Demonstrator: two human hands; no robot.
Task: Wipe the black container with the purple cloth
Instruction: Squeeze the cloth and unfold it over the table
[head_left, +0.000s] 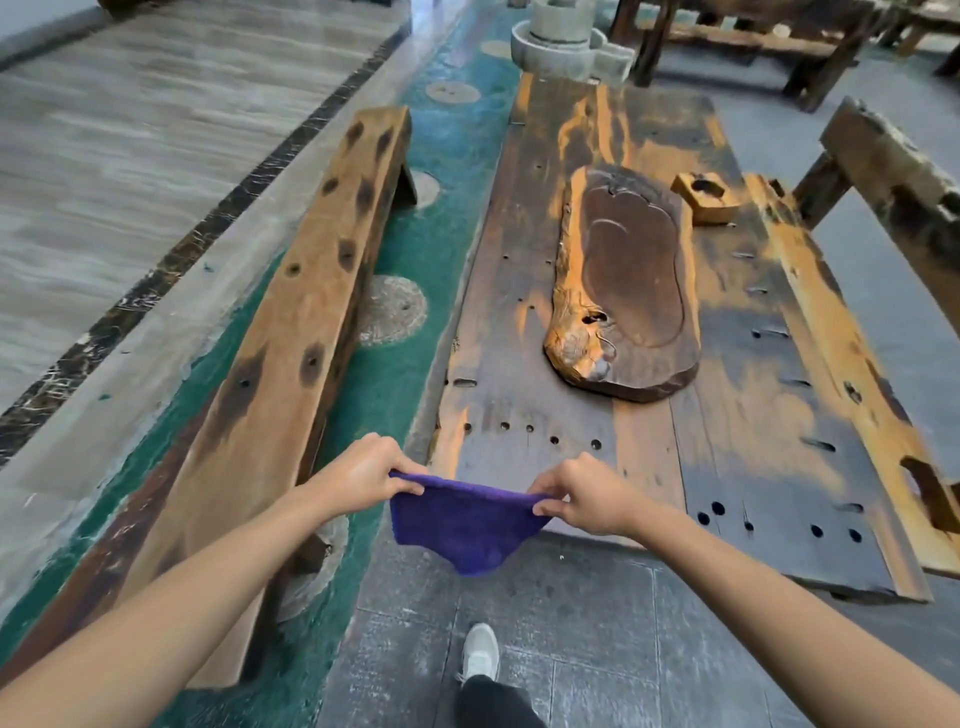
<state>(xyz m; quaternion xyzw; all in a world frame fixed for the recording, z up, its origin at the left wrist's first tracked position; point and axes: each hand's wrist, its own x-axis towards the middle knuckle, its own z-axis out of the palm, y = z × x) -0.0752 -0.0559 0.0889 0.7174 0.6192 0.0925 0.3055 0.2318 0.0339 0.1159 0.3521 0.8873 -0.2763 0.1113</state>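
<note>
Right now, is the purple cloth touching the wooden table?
No, the purple cloth hangs stretched between the left hand and right hand, in front of the wooden table.

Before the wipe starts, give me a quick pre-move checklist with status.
1. Purple cloth in hand: ok, stretched between left hand and right hand.
2. Each grip pinches an upper corner: ok.
3. Cloth clear of the wooden table: ok, it hangs in front of the near edge.
4. Black container located: cannot tell; only a dark foot-shaped wooden tray and a small wooden block sit on the table.
5. Tray surface unobstructed: ok.
</note>
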